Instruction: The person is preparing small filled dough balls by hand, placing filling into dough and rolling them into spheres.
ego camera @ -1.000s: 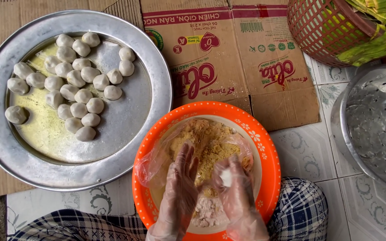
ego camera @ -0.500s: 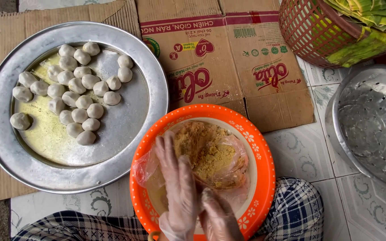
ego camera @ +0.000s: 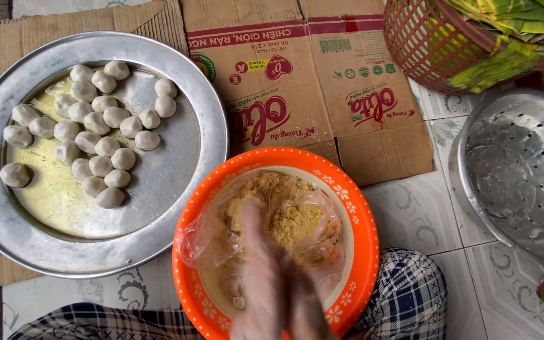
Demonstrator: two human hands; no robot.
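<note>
Left hand (ego camera: 260, 277) and right hand (ego camera: 303, 302) pressed together (blurred, grip unclear) over yellow crumbly filling (ego camera: 291, 217) in orange bowl (ego camera: 366, 239).

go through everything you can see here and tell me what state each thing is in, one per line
Orange bowl: upright, holds crumbly yellow filling in clear plastic.
Round metal tray: flat, oily, holds pale dough balls.
Dough balls: shaped, clustered on the tray's left half.
Metal colander: upright, nothing seen in it.
Red basket: filled with green leaves.
Cardboard box: flattened on the floor.
Left hand: blurred, over the bowl.
Right hand: blurred, beside it.
</note>
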